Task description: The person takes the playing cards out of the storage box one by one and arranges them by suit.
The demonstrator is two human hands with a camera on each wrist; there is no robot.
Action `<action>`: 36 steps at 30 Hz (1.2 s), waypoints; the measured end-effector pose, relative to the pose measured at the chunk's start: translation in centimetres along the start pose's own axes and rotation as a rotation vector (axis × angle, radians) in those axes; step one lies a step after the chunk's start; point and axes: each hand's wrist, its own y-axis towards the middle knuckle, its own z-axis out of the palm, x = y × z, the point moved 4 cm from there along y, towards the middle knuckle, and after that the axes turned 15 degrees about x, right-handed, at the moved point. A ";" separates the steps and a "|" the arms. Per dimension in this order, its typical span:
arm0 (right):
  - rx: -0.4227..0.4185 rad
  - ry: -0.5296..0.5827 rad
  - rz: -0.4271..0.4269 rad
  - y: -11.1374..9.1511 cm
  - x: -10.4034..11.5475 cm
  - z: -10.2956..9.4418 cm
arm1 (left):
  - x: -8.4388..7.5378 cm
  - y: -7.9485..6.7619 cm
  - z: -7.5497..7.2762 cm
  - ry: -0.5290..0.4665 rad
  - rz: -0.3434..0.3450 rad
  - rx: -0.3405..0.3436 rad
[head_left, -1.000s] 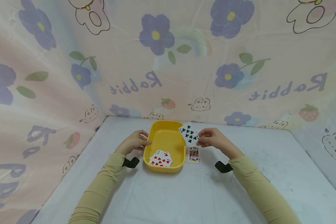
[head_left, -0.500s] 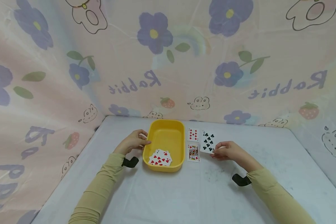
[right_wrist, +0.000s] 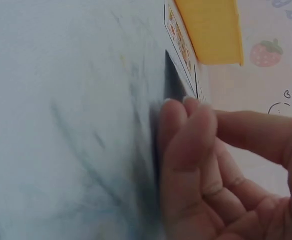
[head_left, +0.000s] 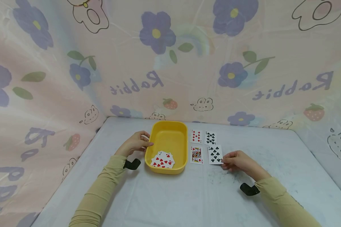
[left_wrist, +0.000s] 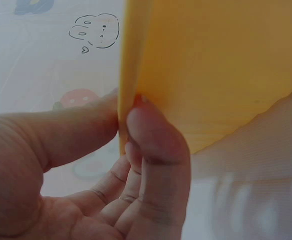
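In the head view my left hand (head_left: 135,142) pinches the left wall of a yellow plastic tray (head_left: 185,151); the left wrist view shows thumb and fingers on either side of that wall (left_wrist: 130,65). Several playing cards (head_left: 162,160), the top one hearts, lie overlapped in its near end. My right hand (head_left: 238,162) pinches the lower right corner of a clubs playing card (head_left: 215,154), low over the table. Beside this card lies a king of diamonds (head_left: 197,155). Behind are a diamonds number card (head_left: 196,136) and another clubs card (head_left: 210,137).
A white cloth covers the table (head_left: 164,201), with dark smudges near my right hand. Patterned curtain (head_left: 187,78) hangs along the back and sides. A black wrist mount (head_left: 249,189) sits on each forearm.
My right hand has carried the clubs card from beside the tray's rim to the right and nearer, uncovering a diamonds card and another clubs card. My left hand stays at the tray.
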 end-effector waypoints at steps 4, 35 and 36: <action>0.016 -0.011 0.004 0.2 -0.1 0.2 | -0.1 0.0 0.0 0.004 -0.003 -0.006; -0.012 -0.077 0.080 0.8 0.0 0.1 | 0.2 0.2 -0.1 0.004 -0.018 -0.006; -0.018 -0.083 0.079 0.8 0.1 0.1 | 0.1 0.2 -0.1 0.001 -0.017 -0.006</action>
